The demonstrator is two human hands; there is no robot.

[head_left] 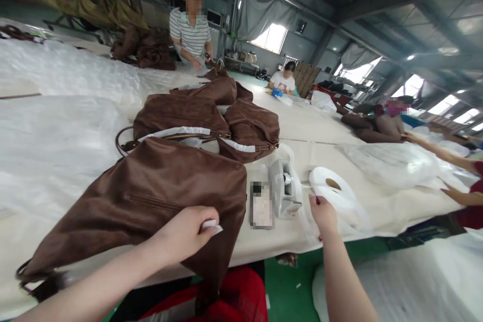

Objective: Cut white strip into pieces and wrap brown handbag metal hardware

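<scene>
My left hand [188, 234] is closed, pinching a small white strip [211, 225] between thumb and fingers. It is over the front of a brown leather bag [151, 186] lying flat on the table, near the bag's zip slit. My right hand [324, 216] is closed beside a large roll of white strip [341, 188]. Something small and dark red shows at its fingertips, too small to name. Between my hands are a metal tape dispenser [289, 193] and a phone [261, 206], its surface blurred out.
More brown bags [181, 113] with white-wrapped handles lie behind. Clear plastic sheeting [56, 136] spreads at the left, and a plastic bag [392, 161] lies at the right. A co-worker in stripes [192, 30] stands across the table; another person's arms [441, 153] reach in from the right.
</scene>
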